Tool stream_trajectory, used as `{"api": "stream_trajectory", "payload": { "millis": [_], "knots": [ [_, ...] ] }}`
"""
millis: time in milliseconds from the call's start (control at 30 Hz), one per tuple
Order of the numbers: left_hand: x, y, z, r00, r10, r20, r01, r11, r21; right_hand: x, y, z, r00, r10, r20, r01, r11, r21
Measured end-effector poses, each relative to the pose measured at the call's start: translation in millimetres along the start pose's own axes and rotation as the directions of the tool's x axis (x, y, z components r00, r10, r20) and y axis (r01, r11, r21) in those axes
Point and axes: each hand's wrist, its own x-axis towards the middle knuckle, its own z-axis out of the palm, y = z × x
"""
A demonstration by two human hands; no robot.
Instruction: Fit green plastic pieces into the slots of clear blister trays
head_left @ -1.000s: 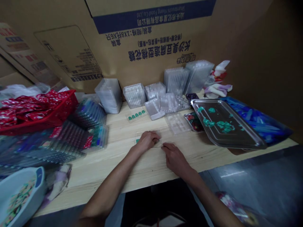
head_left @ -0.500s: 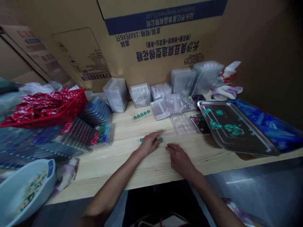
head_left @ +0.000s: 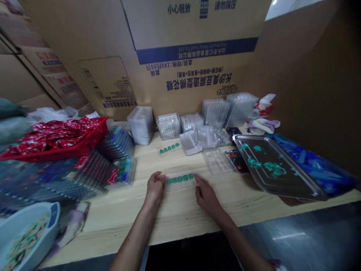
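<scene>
Left hand (head_left: 155, 186) right at the left end of a clear plastic tray (head_left: 180, 187), thumb and fingers curled in; right hand (head_left: 207, 194) opposite, fingers bent at the right end. Apparently touching at both ends, but too soft a view to tell a true pinch from a light steadying touch. Between the hands, five green pieces (head_left: 180, 178) in a row, slanting gently up to the right. All of it mid-worktop (head_left: 175, 222), well in from the front edge.

Handling to favour here: both ends level, pressure light and even, fingertips outside the row. Thin plastic, so probably quick to flex and knock pieces out of line. Better slid flat than lifted by one end.

Outward, towards the rear edge: a second clear tray (head_left: 172, 152), also with a green row, just beyond the first. To the right, a clear blister tray (head_left: 217, 162) flat on the wood, then loose clear trays (head_left: 207, 136) behind. Along the rear edge, stacked clear trays (head_left: 141, 126), with a big cardboard box (head_left: 158, 30) upright beyond. Out at the right end, a metal tray (head_left: 284, 184) carrying crumpled green scraps (head_left: 273, 169), blue packets (head_left: 307, 158) beside. Across at the left end, a red basket (head_left: 84, 148) full of red wrappers (head_left: 56, 131); down by the front left corner, a pale blue basin (head_left: 31, 211).
</scene>
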Motion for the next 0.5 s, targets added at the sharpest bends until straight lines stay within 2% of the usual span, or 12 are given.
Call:
{"api": "stream_trajectory", "payload": {
  "millis": [100, 167, 233, 333, 433, 500],
  "knots": [
    [-5.8, 14.4, -3.4, 0.988, -0.096, 0.121, 0.107, 0.990, -0.089, 1.8, 1.6, 4.2, 0.999, 0.011, -0.034, -0.008, 0.996, 0.084],
    [-0.9, 26.7, -7.1, 0.985, -0.101, 0.140, 0.119, 0.985, -0.128, 2.1, -0.9, 4.5, 0.997, 0.045, -0.070, -0.037, 0.992, 0.120],
    [13.9, 41.2, -9.1, 0.994, -0.069, 0.082, 0.081, 0.983, -0.162, 2.6, -5.6, 3.2, 0.992, 0.065, -0.107, -0.051, 0.990, 0.128],
    [50.0, 63.8, -4.9, 0.998, 0.012, -0.069, -0.024, 0.984, -0.178, 4.7, -13.9, -1.9, 0.987, 0.037, -0.155, -0.025, 0.996, 0.082],
    [87.3, 80.9, 4.7, 0.973, 0.123, -0.194, -0.133, 0.990, -0.041, 9.5, -19.3, -11.5, 0.987, 0.007, -0.158, -0.012, 0.999, -0.034],
    [104.6, 88.0, 9.0, 0.953, 0.193, -0.234, -0.177, 0.980, 0.088, 15.6, -19.0, -21.1, 0.990, 0.013, -0.139, -0.035, 0.987, -0.156]
  ]
}}
